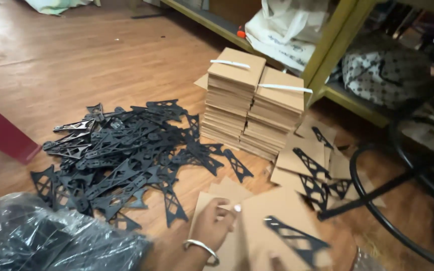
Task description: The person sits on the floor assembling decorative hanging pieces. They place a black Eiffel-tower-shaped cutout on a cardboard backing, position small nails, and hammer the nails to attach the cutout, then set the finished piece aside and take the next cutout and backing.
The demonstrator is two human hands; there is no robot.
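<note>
Crinkly clear plastic bag sits closest, bottom left. Left hand, w/ metal bangle, pinches edge of a tan cardboard sheet on the floor; a flat black lattice bracket lies on it. Right hand barely shows at bottom edge, grip can't tell. Looks like pairing brackets w/ sheets; next needs a clean lift. Bracket pile & stacked cardboard behind.

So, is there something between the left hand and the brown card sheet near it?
Nothing visible stands between them. The left hand already touches the brown card sheet at its left edge, fingers on top. A black lattice piece lies on the sheet further right, away from the fingers.
</note>
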